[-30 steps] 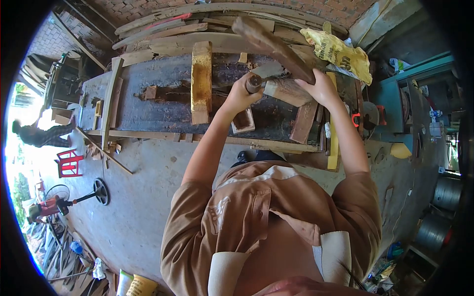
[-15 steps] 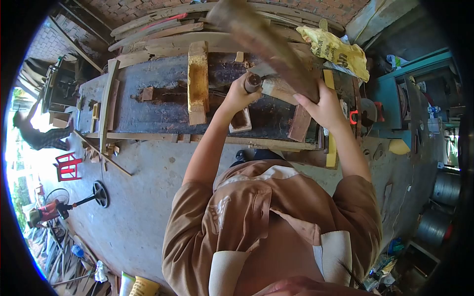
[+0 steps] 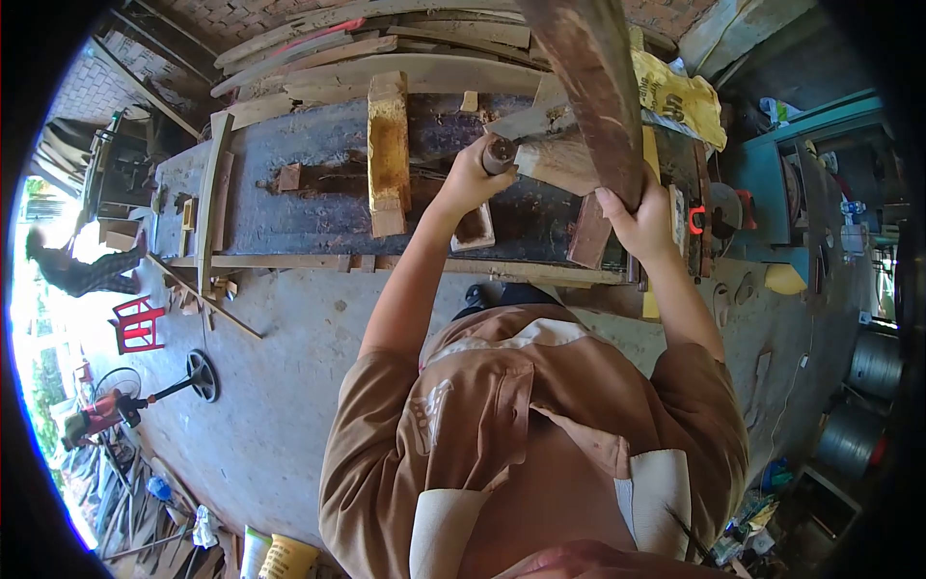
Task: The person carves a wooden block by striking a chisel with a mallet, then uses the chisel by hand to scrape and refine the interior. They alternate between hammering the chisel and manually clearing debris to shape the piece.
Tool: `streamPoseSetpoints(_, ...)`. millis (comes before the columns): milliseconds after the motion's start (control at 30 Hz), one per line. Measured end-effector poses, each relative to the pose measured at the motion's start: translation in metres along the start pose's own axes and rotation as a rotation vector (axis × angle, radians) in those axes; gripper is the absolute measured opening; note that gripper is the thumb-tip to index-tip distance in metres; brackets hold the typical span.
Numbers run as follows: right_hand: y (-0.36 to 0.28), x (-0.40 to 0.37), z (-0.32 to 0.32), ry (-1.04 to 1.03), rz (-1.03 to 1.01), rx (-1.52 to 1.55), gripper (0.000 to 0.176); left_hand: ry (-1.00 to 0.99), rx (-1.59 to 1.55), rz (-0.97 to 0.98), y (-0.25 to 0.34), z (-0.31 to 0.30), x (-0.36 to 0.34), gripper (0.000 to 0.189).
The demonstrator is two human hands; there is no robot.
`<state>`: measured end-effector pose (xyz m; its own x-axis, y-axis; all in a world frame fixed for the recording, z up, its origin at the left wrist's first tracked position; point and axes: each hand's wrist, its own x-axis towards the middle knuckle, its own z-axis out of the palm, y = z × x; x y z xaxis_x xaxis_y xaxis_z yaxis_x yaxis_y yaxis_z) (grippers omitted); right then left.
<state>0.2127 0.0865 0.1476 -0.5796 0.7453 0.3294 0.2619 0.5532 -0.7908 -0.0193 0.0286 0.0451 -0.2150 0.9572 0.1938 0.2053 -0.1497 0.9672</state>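
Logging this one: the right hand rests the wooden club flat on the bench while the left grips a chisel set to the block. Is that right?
Not quite: in the head view the right hand holds the club up, clear of the bench, not flat on it. The left hand does grip a chisel set to the block.

Benchtop bare left of block, mallet and offcuts crowding right end

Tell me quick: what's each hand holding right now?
Left hand: closed around the round-ended wooden tool handle.
Right hand: closed around the long brown wooden club, held upright.
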Motion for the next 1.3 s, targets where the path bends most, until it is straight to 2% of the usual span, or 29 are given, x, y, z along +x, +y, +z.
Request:
streamPoseSetpoints(67, 0.020, -0.004, 0.007, -0.017, -0.071, -0.006, 0.045, 0.017, 0.051, 0.016, 0.005, 0.003, 0.001, 0.032)
streamPoseSetpoints(200, 0.021, -0.005, -0.003, -0.291, 0.127, -0.266, 0.044, 0.040, -0.028, 0.037, 0.007, 0.005, 0.001, 0.022)
streamPoseSetpoints(267, 0.019, -0.006, -0.004, -0.230, 0.111, -0.209, 0.044, 0.014, 0.030, 0.079, 0.004, -0.001, 0.001, 0.021)
streamPoseSetpoints(300, 0.014, -0.006, -0.005, -0.163, 0.151, -0.081, 0.044, 0.013, 0.027, 0.077, 0.005, -0.002, 0.000, 0.021)
streamPoseSetpoints(333, 0.010, -0.006, -0.005, -0.097, 0.191, 0.046, 0.044, 0.008, 0.017, 0.011, 0.006, -0.002, -0.001, 0.026)
streamPoseSetpoints(400, 0.017, -0.009, 0.000, -0.059, 0.188, 0.091, 0.043, 0.004, 0.007, -0.055, 0.007, -0.001, -0.001, 0.031)
streamPoseSetpoints(467, 0.031, -0.014, 0.009, -0.051, 0.095, 0.193, 0.043, 0.000, 0.034, 0.010, 0.007, 0.002, 0.002, 0.032)
streamPoseSetpoints(500, 0.027, -0.014, 0.008, -0.106, 0.070, 0.052, 0.044, 0.002, 0.034, 0.013, 0.005, 0.005, 0.002, 0.032)
streamPoseSetpoints(533, 0.023, -0.014, 0.006, -0.107, 0.067, 0.053, 0.044, 0.005, 0.046, 0.039, 0.001, 0.008, 0.002, 0.033)
streamPoseSetpoints(600, 0.014, -0.011, 0.001, -0.286, 0.089, -0.287, 0.044, 0.008, 0.064, 0.064, -0.001, 0.009, 0.002, 0.034)
streamPoseSetpoints(633, 0.011, -0.011, 0.002, -0.284, 0.089, -0.284, 0.044, 0.006, 0.057, 0.042, 0.001, 0.008, 0.002, 0.035)
streamPoseSetpoints(733, 0.006, -0.012, -0.001, -0.128, 0.048, 0.037, 0.041, -0.008, 0.031, 0.019, 0.001, 0.009, 0.005, 0.037)
streamPoseSetpoints(800, 0.011, -0.011, 0.001, -0.131, 0.119, 0.116, 0.041, -0.020, 0.021, 0.014, 0.001, 0.010, 0.004, 0.038)
streamPoseSetpoints(867, 0.023, -0.011, 0.009, -0.088, 0.014, 0.222, 0.040, -0.024, 0.068, -0.021, 0.001, 0.009, 0.004, 0.038)
streamPoseSetpoints(900, 0.022, -0.011, 0.009, -0.084, 0.012, 0.221, 0.040, -0.026, 0.069, -0.017, 0.001, 0.011, 0.004, 0.038)
streamPoseSetpoints(967, 0.019, -0.011, 0.010, -0.330, 0.119, -0.159, 0.039, 0.016, 0.085, 0.118, -0.001, 0.012, 0.003, 0.037)
streamPoseSetpoints(1067, 0.014, -0.007, -0.003, -0.331, 0.174, -0.147, 0.039, 0.024, -0.005, 0.008, 0.000, 0.002, 0.003, 0.035)
streamPoseSetpoints(1233, 0.017, -0.015, 0.000, -0.154, 0.215, 0.075, 0.041, 0.027, -0.010, 0.007, 0.004, 0.001, -0.001, 0.034)
streamPoseSetpoints(1300, 0.024, -0.020, 0.007, -0.087, 0.112, 0.178, 0.042, 0.039, -0.012, 0.006, 0.001, 0.003, 0.000, 0.034)
